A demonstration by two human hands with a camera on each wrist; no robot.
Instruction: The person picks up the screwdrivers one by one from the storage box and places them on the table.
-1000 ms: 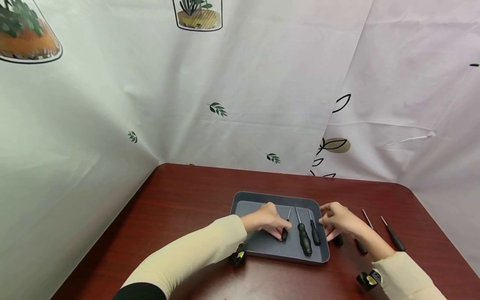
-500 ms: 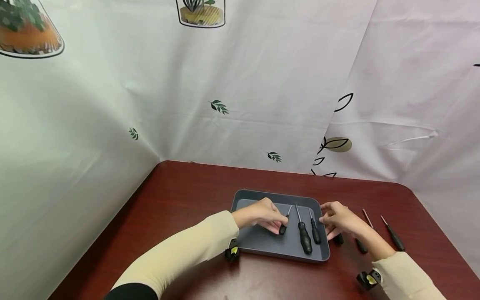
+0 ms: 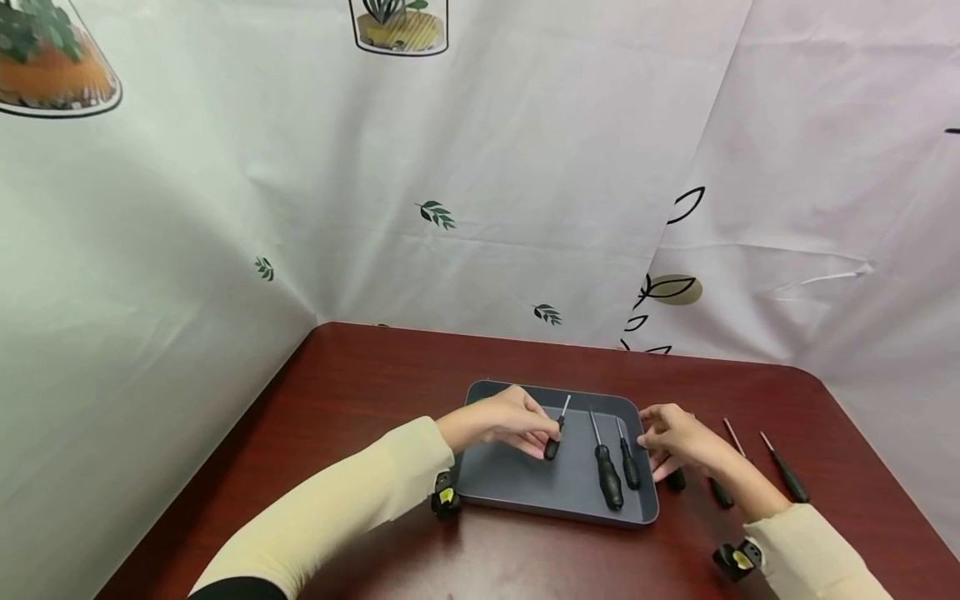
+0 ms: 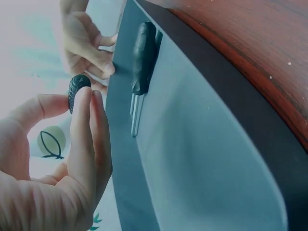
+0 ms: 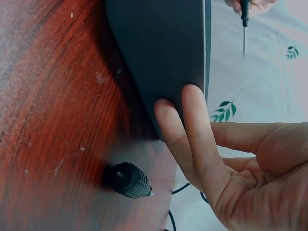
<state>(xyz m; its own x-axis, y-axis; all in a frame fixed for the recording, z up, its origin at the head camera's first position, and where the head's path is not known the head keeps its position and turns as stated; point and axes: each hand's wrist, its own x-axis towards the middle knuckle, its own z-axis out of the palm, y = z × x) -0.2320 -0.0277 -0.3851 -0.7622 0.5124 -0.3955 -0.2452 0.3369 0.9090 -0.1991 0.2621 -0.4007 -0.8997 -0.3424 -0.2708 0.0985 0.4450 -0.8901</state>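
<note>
My left hand (image 3: 506, 419) pinches a small screwdriver (image 3: 552, 449) by its black handle above the tray, with the thin shaft pointing up and away. In the left wrist view the handle's end (image 4: 78, 89) shows between thumb and fingertips. My right hand (image 3: 675, 437) holds the right side wall of the grey tray (image 3: 517, 503), its fingers (image 5: 194, 115) against the outside and the thumb at the rim. Inside the tray lie a larger black screwdriver (image 3: 608, 479) and a slimmer screwdriver (image 3: 628, 464), side by side at the right.
More black-handled screwdrivers lie on the reddish-brown table (image 3: 375, 392) right of the tray: a handle (image 3: 677, 479) beneath my right hand, one partly covered screwdriver (image 3: 722, 492) behind the forearm, and one screwdriver (image 3: 786, 471) farther right. A patterned white cloth (image 3: 480, 167) hangs behind.
My left hand has lifted the small screwdriver from the tray floor and carried it up and to the left. My right hand stays at the tray's right wall.
</note>
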